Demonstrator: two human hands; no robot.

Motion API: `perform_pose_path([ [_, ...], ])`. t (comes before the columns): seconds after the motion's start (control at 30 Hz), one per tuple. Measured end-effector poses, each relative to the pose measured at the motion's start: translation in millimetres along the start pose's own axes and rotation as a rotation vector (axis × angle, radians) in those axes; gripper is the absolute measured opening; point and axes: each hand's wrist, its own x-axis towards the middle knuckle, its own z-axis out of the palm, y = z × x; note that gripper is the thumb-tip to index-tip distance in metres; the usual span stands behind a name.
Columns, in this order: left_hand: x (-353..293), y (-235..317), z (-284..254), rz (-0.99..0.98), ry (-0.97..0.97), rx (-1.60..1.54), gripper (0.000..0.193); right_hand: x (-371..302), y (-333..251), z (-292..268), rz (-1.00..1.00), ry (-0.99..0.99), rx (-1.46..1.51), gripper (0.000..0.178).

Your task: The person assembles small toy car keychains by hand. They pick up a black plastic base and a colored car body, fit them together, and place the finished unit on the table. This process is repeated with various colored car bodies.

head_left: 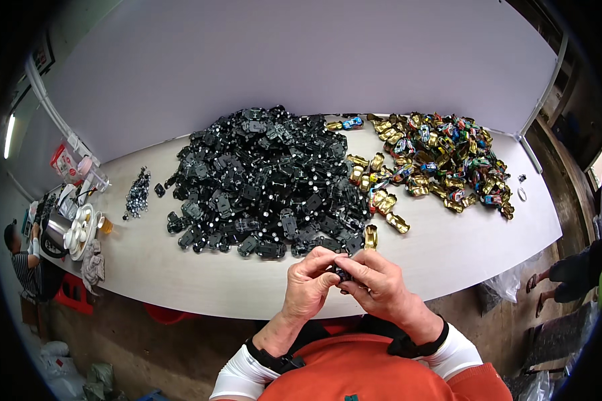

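Observation:
Near the front edge of the table, my left hand [306, 287] and my right hand [384, 286] meet, fingertips closed on a small black toy car chassis [342, 273]. Fingers cover most of it, so its details are hard to make out. Just beyond my hands spreads a big heap of black toy car chassis [267, 184], many with small wheels. Right of that heap lies a pile of toy car body shells [441, 157], gold and multicoloured. One gold shell [370, 236] lies close to my right fingers.
Left on the pale table [147, 260] is a little pile of small shiny parts [138, 194]. A white tray with cups [80, 232] and a glass of amber drink [105, 225] stand further left. Another person [25, 260] works at far left. A ring [522, 194] lies at right.

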Motion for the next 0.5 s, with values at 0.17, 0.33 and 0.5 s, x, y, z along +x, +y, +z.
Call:
perform_pose_path([
  [0.17, 2.7, 9.6, 0.5, 0.089, -0.022, 0.263, 0.033, -1.2, -3.8, -3.2, 0.127, -0.031, 0.204, 0.048],
  [0.33, -1.2, 9.1, 14.3, 0.165, 0.088, 0.470, 0.031, 0.8, 4.7, -4.1, 0.125, -0.051, 0.264, 0.050],
  [0.5, -2.0, 3.0, 21.2, 0.162, 0.099, 0.495, 0.035, -5.2, 10.4, 0.8, 0.076, 0.055, 0.166, 0.055],
])
